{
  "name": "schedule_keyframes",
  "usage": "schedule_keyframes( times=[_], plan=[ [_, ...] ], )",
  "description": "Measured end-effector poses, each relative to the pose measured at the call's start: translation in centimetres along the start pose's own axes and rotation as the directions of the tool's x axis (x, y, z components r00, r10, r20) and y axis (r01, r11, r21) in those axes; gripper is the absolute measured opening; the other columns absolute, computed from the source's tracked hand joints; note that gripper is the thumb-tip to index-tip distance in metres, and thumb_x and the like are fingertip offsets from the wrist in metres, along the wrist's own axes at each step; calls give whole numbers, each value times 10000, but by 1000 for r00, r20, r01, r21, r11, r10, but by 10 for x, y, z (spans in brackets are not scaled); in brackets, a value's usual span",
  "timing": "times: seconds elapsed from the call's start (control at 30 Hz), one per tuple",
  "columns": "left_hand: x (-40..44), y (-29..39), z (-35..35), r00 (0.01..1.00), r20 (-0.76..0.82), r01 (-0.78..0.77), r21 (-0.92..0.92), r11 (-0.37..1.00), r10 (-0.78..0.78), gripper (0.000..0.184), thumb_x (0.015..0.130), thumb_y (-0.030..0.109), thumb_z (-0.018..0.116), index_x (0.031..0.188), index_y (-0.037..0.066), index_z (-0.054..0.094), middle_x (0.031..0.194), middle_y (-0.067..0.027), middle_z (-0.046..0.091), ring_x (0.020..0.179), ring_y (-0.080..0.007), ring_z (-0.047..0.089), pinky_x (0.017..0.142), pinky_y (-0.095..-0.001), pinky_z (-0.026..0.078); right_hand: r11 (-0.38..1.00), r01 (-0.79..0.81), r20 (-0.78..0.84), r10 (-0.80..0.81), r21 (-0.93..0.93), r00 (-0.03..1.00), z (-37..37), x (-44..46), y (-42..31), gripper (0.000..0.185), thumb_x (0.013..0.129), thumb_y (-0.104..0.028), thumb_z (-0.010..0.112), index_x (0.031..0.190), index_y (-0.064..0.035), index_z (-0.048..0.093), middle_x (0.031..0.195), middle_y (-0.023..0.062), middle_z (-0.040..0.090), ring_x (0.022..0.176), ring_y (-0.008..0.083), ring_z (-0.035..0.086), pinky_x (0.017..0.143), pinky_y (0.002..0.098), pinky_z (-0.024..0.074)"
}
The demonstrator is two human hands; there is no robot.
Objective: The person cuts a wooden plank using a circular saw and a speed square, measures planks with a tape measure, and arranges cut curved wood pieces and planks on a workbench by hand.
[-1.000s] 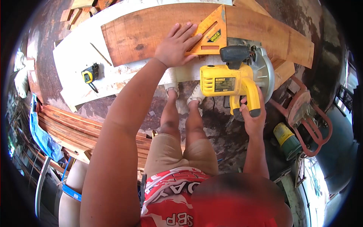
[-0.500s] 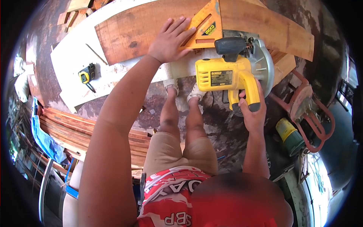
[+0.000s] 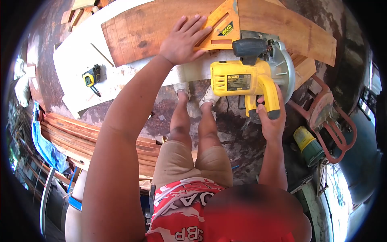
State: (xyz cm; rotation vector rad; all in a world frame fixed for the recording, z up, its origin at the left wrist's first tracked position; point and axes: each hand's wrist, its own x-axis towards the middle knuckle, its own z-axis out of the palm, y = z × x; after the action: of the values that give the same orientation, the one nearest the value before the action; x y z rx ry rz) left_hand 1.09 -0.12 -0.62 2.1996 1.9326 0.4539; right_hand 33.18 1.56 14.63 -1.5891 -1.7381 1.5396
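My left hand (image 3: 183, 40) lies flat with its fingers spread, pressing on a wooden board (image 3: 137, 30) and on the left edge of an orange triangular square (image 3: 225, 30). My right hand (image 3: 272, 117) is wrapped round the rear handle of a yellow circular saw (image 3: 242, 80). The saw's base rests at the board's near edge, just right of the square. Its black front knob stands beside the square's lower corner. The blade and the line beneath it are hidden by the saw body and guard.
A tape measure (image 3: 92, 76) and a thin stick lie on the white sheet (image 3: 72, 60). Stacked planks (image 3: 68, 133) are at the lower left. At the right are a reddish metal stool (image 3: 322, 113) and a yellow-green bucket (image 3: 308, 145).
Compared with a second ago, the board, square, saw and both hands appear slightly higher in view. The left hand still presses down and the right hand keeps its hold on the saw.
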Motion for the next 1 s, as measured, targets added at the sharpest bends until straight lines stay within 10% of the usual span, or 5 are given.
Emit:
schedule_keyframes(
  times=[1.0],
  plan=[
    [3, 0, -5, 998, 52, 19, -24, 1000, -18, 776, 848, 494, 599, 1484, 129, 343, 1546, -105, 326, 1445, -254, 272, 1198, -445, 159, 1000, -22, 18, 22, -2, 1000, -6, -2, 4, 698, 820, 92, 590, 1468, -42, 370, 997, 37, 563, 897, 96, 554, 848, 254, 484]
  ],
)
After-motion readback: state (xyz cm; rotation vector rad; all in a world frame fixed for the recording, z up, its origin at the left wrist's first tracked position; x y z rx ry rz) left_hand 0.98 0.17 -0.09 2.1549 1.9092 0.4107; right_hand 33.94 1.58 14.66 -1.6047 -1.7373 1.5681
